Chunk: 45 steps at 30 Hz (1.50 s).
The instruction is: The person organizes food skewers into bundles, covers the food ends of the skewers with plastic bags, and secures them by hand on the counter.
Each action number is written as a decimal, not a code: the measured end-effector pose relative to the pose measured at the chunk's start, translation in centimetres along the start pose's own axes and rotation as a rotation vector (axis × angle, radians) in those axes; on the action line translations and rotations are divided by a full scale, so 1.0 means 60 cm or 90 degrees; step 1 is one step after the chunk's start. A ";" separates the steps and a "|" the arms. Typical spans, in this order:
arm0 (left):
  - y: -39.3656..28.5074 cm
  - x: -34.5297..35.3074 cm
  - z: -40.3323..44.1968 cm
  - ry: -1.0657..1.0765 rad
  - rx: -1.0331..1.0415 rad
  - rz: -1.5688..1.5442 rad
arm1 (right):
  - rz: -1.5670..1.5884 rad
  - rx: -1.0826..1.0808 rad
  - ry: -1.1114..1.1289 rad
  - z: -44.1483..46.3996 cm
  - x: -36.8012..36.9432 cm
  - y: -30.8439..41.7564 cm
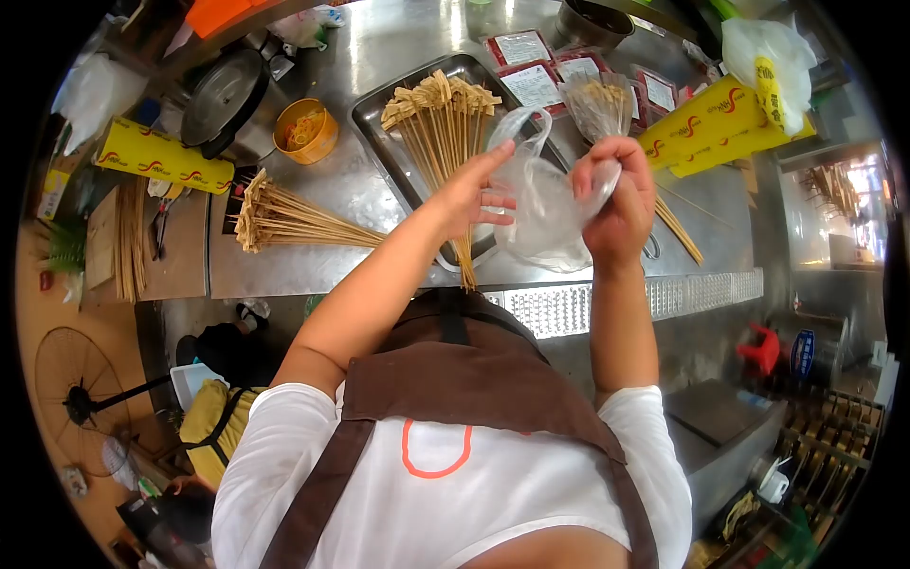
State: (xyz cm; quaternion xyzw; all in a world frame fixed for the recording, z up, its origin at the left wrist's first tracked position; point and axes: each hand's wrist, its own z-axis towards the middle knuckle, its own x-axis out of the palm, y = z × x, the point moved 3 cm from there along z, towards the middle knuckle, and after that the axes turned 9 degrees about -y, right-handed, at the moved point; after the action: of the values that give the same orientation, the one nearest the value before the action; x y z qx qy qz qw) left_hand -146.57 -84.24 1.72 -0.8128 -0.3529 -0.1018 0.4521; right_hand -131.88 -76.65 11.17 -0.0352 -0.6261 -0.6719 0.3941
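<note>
My right hand (618,204) is closed on the edge of a clear plastic bag (545,218), which hangs loosely between my hands. My left hand (477,194) is open at the bag's other side, fingers spread; whether they touch the plastic I cannot tell. Beneath my left hand, a bundle of skewers (441,119) with pale folded food pieces lies across a metal tray (370,119). A second skewer bundle (294,220) rests on the counter by my left forearm. Behind my right hand, another bundle has its food ends inside a clear bag (600,100).
Several flat red packets with white labels (531,83) lie at the back. Yellow film rolls stand left (166,166) and right (725,123). An orange tub (306,131) and a dark-lidded pot (226,100) sit back left. A perforated metal strip (550,308) runs along the front edge.
</note>
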 end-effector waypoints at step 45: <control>-0.029 -0.305 -0.290 -0.402 0.455 -0.181 | -0.891 0.275 0.054 -0.035 -0.039 -0.358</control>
State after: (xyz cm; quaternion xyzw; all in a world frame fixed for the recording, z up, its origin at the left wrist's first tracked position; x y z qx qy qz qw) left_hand -158.44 -106.47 3.93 -0.5423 -0.5925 0.2159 0.5552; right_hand -141.65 -79.34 -8.00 0.4774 -0.6047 -0.6288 -0.1050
